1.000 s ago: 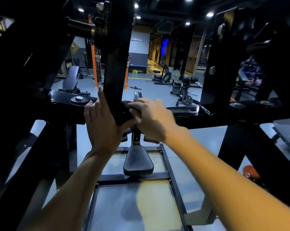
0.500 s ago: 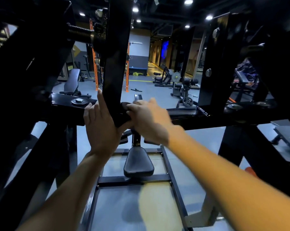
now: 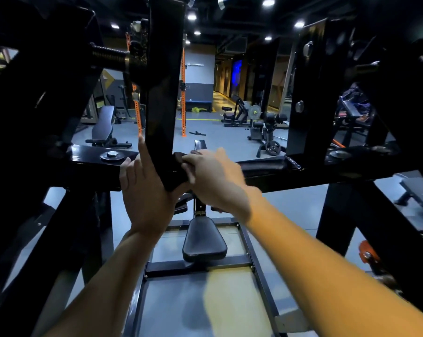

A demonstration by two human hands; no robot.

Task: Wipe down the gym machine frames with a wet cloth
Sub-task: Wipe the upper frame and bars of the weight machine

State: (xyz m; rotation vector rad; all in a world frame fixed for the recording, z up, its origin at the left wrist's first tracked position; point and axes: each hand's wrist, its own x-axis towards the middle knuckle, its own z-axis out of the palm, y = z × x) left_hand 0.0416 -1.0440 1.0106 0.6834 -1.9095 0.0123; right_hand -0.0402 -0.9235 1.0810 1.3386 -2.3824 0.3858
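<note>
Single head-worn wide view, looking forward and down through the black machine frame (image 3: 164,93), close behind both hands at frame centre; gym floor stretches away beyond.

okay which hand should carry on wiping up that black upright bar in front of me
Right. The right hand already grips the dark cloth against the upright bar. The left hand holds no cloth; it rests on the bar's other side, index finger extended.
</note>
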